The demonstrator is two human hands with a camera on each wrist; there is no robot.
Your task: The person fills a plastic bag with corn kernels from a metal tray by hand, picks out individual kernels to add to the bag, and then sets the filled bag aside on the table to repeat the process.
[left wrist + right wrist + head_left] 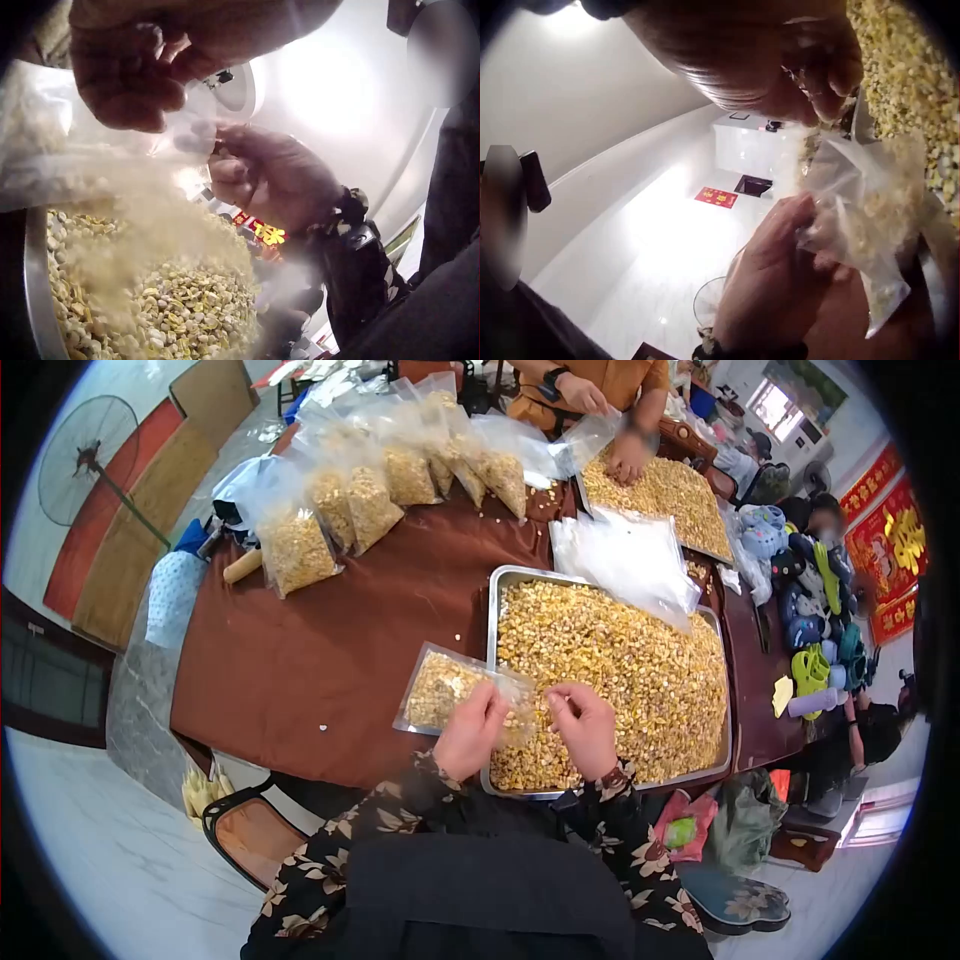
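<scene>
A small clear bag (436,690) with corn-like pieces inside lies tilted over the tray's left rim. My left hand (474,732) pinches the bag near its right part; the right wrist view shows its fingers curled on the plastic (855,169). My right hand (584,732) hovers just right of the bag, above the tray's pieces (620,680), its fingers curled with nothing visible in them. In the left wrist view, the right hand (266,176) is beside the bag's edge, partly overlapped by clear plastic.
Several filled bags (298,550) stand along the brown cloth's far side. Empty plastic bags (625,560) lie over the tray's far edge. Across the table, a person's hand (630,457) is in a second tray (700,515). A chair (255,835) stands at the near left.
</scene>
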